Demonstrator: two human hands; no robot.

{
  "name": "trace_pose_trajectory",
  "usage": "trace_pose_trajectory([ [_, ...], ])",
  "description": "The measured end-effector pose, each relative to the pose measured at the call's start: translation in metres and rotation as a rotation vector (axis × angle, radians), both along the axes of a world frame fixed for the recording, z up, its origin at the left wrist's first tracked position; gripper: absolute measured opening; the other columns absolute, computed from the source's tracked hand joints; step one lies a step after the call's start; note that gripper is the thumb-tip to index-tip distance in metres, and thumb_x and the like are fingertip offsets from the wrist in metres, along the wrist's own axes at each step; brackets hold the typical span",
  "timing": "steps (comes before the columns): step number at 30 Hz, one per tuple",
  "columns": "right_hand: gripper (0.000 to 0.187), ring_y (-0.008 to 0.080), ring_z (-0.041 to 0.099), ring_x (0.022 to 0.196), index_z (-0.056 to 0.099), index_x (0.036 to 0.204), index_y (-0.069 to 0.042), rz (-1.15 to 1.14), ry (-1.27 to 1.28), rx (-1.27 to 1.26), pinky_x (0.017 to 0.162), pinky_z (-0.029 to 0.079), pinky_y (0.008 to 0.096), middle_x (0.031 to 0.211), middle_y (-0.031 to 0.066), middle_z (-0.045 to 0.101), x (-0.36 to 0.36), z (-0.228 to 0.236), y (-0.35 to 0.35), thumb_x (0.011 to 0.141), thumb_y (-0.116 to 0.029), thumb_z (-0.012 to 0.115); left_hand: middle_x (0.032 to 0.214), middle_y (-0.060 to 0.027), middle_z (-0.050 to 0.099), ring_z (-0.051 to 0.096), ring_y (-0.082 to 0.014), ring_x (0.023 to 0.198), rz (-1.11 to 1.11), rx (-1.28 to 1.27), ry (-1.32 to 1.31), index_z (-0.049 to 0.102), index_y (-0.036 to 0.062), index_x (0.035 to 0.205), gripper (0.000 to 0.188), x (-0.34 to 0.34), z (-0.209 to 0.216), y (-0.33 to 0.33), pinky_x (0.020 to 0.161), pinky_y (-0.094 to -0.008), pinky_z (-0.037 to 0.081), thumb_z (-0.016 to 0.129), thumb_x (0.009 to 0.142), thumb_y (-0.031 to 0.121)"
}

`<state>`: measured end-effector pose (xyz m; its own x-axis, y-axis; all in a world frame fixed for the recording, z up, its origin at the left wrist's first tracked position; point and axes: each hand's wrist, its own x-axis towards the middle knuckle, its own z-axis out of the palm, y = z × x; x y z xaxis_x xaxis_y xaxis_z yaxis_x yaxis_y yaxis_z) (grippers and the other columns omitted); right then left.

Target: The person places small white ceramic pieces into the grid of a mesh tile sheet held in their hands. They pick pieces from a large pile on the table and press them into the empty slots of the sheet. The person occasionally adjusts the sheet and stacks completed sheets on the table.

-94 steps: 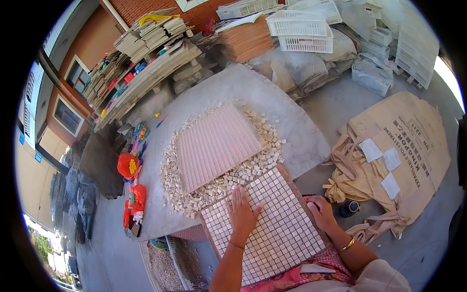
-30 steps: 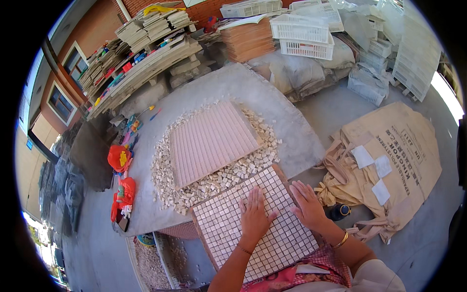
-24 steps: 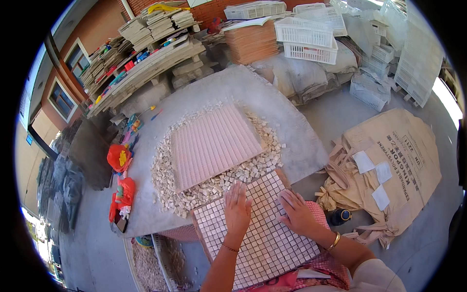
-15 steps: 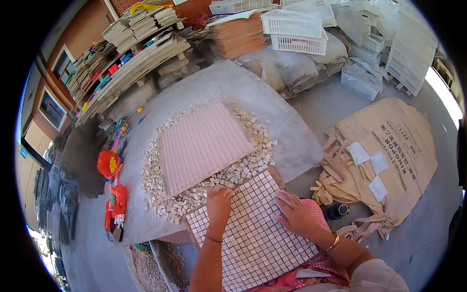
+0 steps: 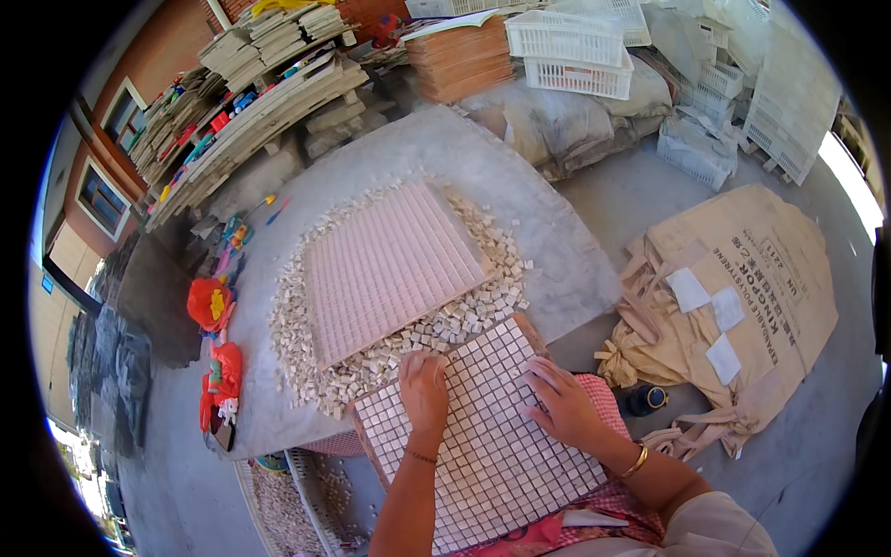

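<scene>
A framed grid board (image 5: pixel 490 436) filled with small whitish stone tiles lies tilted across my lap, its far edge next to the work table (image 5: pixel 548 269). Over the board's far left part is my left hand (image 5: pixel 424 392), its fingers curled and pressed together; anything in them is hidden. Near the board's right edge, my right hand (image 5: pixel 562 405) touches the tiles with its thumb and fingers apart. Beyond the board, loose stone tiles (image 5: pixel 432 332) are heaped around a second, pinkish ridged board (image 5: pixel 394 269) lying on the table.
Red toys (image 5: pixel 223 376) line the table's left side. A dark bottle (image 5: pixel 647 400) and a large tan sack (image 5: pixel 742 278) are on the right. Below left stands a crate (image 5: pixel 311 501) with loose tiles. White plastic baskets (image 5: pixel 571 56) and stacked boards (image 5: pixel 459 60) fill the back.
My left hand has shifted very slightly to the right over the board. The right hand stays in nearly the same place, and the whole view has tilted a little.
</scene>
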<state>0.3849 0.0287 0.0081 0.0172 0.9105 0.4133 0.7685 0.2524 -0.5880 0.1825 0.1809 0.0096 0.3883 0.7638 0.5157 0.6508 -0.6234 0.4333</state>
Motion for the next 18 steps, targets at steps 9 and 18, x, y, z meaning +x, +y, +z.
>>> trace_pose_trajectory([
  [9,0.045,0.0347,0.044,0.127,0.053,0.12,0.002,0.005,-0.006,-0.004,0.103,0.039,0.0437,0.13,0.0179,0.05,0.001,-0.002,-0.004,0.084,-0.022,0.065,0.134,-0.0172,0.047,0.04,-0.0351,0.129,0.008,-0.051,0.198,0.046,-0.0014,0.129,0.052,0.006,0.015,-0.029,0.106,-0.0459,0.032,0.063,0.082,0.014],
  [18,0.041,0.0352,0.041,0.13,0.052,0.12,0.002,-0.006,0.009,-0.03,0.105,0.035,0.0479,0.134,0.019,0.046,-0.001,-0.004,-0.006,0.086,-0.019,0.062,0.152,-0.0166,0.028,0.025,-0.0307,0.141,0.054,-0.204,0.35,0.029,-0.0002,0.144,0.075,0.012,-0.005,-0.058,0.115,-0.0485,0.018,0.053,0.09,0.046],
])
